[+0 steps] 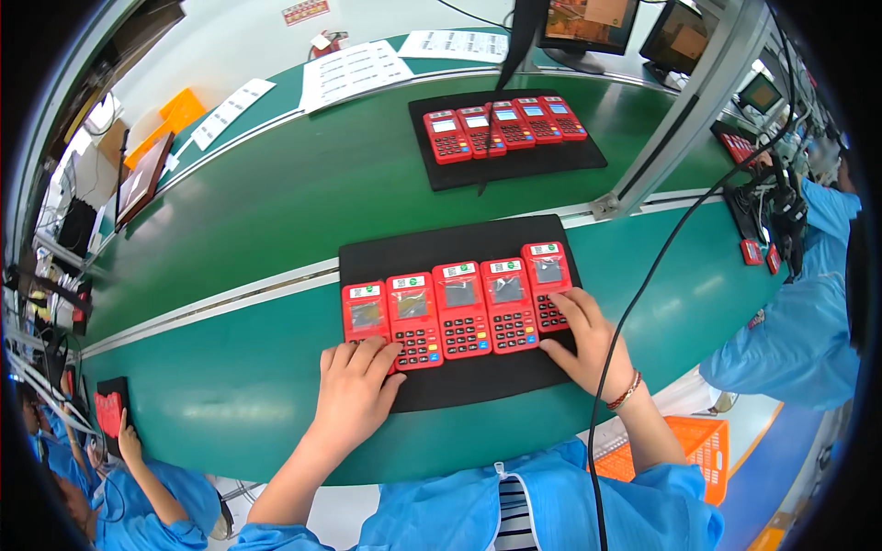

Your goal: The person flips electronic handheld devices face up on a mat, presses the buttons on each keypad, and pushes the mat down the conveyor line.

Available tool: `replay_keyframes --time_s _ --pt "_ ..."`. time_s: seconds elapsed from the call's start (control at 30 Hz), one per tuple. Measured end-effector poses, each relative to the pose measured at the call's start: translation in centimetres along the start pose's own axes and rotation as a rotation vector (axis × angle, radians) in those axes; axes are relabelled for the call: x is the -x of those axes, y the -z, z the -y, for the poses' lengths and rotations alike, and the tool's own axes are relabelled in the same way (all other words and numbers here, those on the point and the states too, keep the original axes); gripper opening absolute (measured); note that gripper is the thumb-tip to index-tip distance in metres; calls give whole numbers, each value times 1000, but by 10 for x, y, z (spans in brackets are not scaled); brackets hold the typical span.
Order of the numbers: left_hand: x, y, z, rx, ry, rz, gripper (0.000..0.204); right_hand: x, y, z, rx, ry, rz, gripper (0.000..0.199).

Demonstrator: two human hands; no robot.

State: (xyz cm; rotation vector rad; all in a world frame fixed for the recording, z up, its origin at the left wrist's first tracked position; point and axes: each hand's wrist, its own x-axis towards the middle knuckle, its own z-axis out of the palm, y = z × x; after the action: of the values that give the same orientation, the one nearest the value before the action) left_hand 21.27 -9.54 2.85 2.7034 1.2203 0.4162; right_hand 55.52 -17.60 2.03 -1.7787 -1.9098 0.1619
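Several red handheld card payment terminals [461,317] lie face up side by side on a black mat [450,241], with film over their screens. My left hand [356,390] rests its fingers over the keypad of the leftmost terminal [366,312], hiding most of its keys. The rightmost terminal [546,266] sits a little farther from me than its neighbours. On its keypad's right side lie fingers of my right hand [593,344], with the thumb apart at the lower edge. Both hands have their fingers stretched out, and neither lifts anything.
Beyond the metal rail, another black mat [514,170] carries several red terminals with lit screens. A metal post [684,110] and a black cable [643,294] stand to the right. Monitors [588,28] are at the back. Co-workers in blue [785,340] work at both sides. An orange crate [703,450] is below.
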Motion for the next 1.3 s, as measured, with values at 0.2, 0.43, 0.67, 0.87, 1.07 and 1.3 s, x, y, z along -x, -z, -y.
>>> replay_keyframes --time_s 0.2,0.43,0.67,0.87,1.07,1.3 --pt "-5 3 -32 -36 124 158 77 -3 5 30 -3 -127 264 79" --pt "-15 -3 -40 -49 114 249 86 0 7 19 -67 -135 335 77" --pt "-18 0 -42 -45 170 235 89 -3 1 27 -57 -178 280 71" --pt "-17 -6 -44 -52 186 229 86 -1 -2 25 -34 -214 272 68" --pt "-24 4 -50 -74 282 302 68 4 -16 20 -83 -189 208 68" --pt "-17 -6 -43 -118 175 164 68 5 -18 18 -107 -161 161 65"
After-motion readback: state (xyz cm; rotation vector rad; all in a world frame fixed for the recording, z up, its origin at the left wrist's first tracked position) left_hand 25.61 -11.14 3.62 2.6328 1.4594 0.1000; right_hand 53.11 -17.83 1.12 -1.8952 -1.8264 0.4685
